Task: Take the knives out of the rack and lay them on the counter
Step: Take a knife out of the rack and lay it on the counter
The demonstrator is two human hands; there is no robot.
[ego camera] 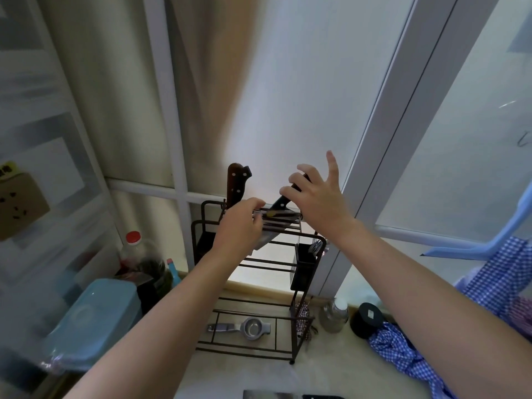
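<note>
Standing on the pale counter point(331, 367) against the window frame, the dark metal rack point(293, 309) is the biggest thing in play, a wire frame of several tiers with knife slots along its top rails. Beside it on the left sits a light blue lidded tub point(95, 318) with a red-capped bottle point(134, 240) behind, and on the right a heap of blue checked cloth point(403, 358) lies by a black round tin point(370, 319) and a small steel pot point(334, 312). Both forearms reach up to the top tier. The right hand point(319, 194) has its curled fingers around the black-handled knife point(283, 201), whose handle slants up out of the slots while its blade is down between the rails; the index finger and thumb are splayed, so the hold looks partial rather than a firm clench. The left hand point(241, 226) is closed over the front top rail, seemingly steadying the frame, though exactly what its fingertips pinch is hidden. A second, brown-handled knife point(236, 182) with rivets stands upright in the rear slot, untouched. A broad grey blade shows just under the left hand, but which knife it belongs to cannot be told. On the lowest shelf rests a metal strainer point(253, 326). At the bottom edge of the view a dark blade-like shape lies on the counter, possibly one knife already set down; this is uncertain. By that reading, at least two knives are left to pull.
</note>
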